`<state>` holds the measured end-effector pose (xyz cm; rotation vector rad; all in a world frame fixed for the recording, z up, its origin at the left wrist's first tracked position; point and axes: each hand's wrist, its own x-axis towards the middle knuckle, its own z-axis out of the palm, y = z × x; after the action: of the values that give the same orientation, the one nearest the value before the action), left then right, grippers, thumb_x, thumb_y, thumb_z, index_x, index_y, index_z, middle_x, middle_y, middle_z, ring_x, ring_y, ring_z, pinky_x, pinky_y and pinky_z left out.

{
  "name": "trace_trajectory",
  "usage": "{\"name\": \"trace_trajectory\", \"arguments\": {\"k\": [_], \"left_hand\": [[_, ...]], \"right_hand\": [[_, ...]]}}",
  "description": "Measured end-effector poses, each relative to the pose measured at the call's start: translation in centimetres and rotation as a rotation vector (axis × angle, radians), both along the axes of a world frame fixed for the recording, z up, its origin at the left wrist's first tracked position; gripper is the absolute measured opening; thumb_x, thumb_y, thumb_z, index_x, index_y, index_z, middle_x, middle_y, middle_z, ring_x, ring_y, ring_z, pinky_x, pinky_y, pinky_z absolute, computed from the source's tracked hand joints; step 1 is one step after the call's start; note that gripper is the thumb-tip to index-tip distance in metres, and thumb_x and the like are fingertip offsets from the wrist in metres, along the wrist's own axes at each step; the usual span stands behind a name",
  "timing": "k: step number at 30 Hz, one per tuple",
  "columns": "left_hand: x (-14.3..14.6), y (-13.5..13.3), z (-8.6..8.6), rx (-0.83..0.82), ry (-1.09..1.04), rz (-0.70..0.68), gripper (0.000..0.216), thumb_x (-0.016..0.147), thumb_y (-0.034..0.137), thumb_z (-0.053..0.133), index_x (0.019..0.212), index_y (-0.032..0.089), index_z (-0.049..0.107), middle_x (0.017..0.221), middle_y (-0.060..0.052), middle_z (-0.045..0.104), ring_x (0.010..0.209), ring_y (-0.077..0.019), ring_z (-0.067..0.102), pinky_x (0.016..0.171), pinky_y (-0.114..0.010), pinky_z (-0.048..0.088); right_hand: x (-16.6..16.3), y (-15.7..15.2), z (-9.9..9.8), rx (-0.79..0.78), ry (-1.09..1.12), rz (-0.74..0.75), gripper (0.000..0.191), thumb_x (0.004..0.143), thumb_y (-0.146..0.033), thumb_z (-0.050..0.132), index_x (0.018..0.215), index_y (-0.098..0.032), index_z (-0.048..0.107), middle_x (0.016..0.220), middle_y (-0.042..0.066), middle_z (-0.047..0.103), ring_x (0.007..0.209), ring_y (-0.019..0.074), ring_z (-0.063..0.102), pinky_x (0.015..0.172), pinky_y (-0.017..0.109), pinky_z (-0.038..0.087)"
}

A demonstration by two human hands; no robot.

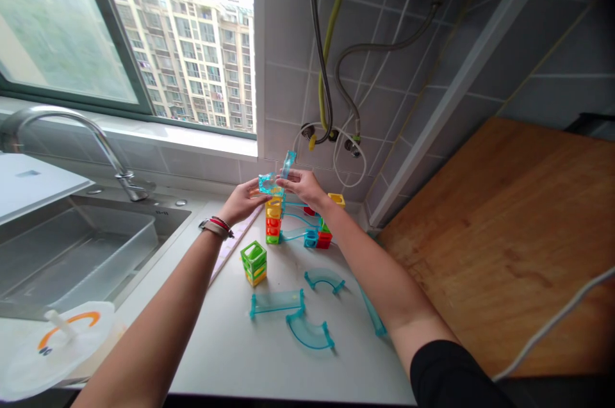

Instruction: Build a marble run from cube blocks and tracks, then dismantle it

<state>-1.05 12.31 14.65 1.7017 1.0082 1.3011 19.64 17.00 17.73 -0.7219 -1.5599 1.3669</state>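
My left hand grips a clear blue block at the top of a stack of yellow, red and green blocks. My right hand is closed on a translucent blue track piece that points upward beside the block. Whether the two blue pieces are joined, I cannot tell. Blue tracks run from the stack to a second group of coloured blocks, partly behind my right forearm. Nearer me stands a short green and yellow block stack.
On the white counter lie a straight blue track and curved tracks. A sink with a plastic bin and faucet is at left. A wooden board stands at right; hoses hang behind.
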Motion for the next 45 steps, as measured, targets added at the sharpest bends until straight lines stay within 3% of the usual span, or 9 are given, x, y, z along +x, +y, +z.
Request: {"name": "trace_trajectory", "arguments": {"k": [7,18,26,34,39,45], "left_hand": [[-0.6,0.6,-0.4,-0.012,0.018,-0.012,0.065,0.071,0.051,0.089,0.122,0.015,0.075,0.121,-0.014,0.078,0.116,-0.0338,0.072,0.11,-0.049,0.052],[-0.7,0.9,0.0,-0.05,0.003,-0.066,0.062,0.07,0.048,0.091,0.119,0.013,0.075,0.12,-0.016,0.078,0.112,-0.0329,0.074,0.105,-0.049,0.056],[-1.1,1.5,0.0,-0.045,0.023,-0.062,0.059,0.066,0.047,0.093,0.112,0.014,0.078,0.116,-0.014,0.079,0.112,-0.0325,0.073,0.104,-0.049,0.056],[-1.6,2.1,-0.4,-0.038,0.045,-0.047,0.06,0.064,0.048,0.093,0.111,0.014,0.079,0.115,-0.015,0.079,0.107,-0.0324,0.074,0.098,-0.05,0.059],[-1.7,2.3,-0.4,-0.033,0.055,-0.066,0.061,0.065,0.048,0.092,0.115,0.016,0.078,0.115,-0.014,0.079,0.108,-0.0318,0.074,0.097,-0.047,0.059],[-1.9,2.4,0.1,-0.035,0.077,-0.09,0.063,0.064,0.046,0.093,0.116,0.015,0.077,0.117,-0.014,0.079,0.11,-0.0318,0.073,0.101,-0.047,0.058]], "right_hand": [[-0.5,0.4,-1.5,0.048,-0.009,-0.021,0.068,0.055,-0.043,0.098,0.111,-0.014,0.074,0.117,0.013,0.079,0.114,0.0292,0.073,0.106,0.046,0.057],[0.1,0.8,-1.8,0.163,-0.166,0.013,0.052,0.068,-0.038,0.094,0.113,-0.019,0.078,0.12,0.01,0.078,0.123,0.0295,0.07,0.113,0.048,0.051],[0.4,0.5,-0.8,0.379,-0.451,-0.001,0.034,0.089,-0.034,0.078,0.12,-0.02,0.075,0.121,0.009,0.078,0.117,0.0246,0.073,0.106,0.04,0.055],[0.7,0.0,0.7,0.455,-0.611,-0.027,0.031,0.088,-0.034,0.08,0.116,-0.02,0.078,0.112,0.01,0.08,0.108,0.0271,0.075,0.1,0.039,0.055],[1.2,0.1,1.1,0.468,-0.692,0.013,0.021,0.089,-0.031,0.077,0.104,-0.016,0.079,0.107,0.009,0.081,0.101,0.0238,0.076,0.088,0.03,0.056],[1.1,-0.3,1.7,0.523,-0.818,-0.005,0.021,0.09,-0.033,0.074,0.097,-0.013,0.076,0.091,0.007,0.078,0.086,0.0196,0.072,0.076,0.025,0.05]]}}
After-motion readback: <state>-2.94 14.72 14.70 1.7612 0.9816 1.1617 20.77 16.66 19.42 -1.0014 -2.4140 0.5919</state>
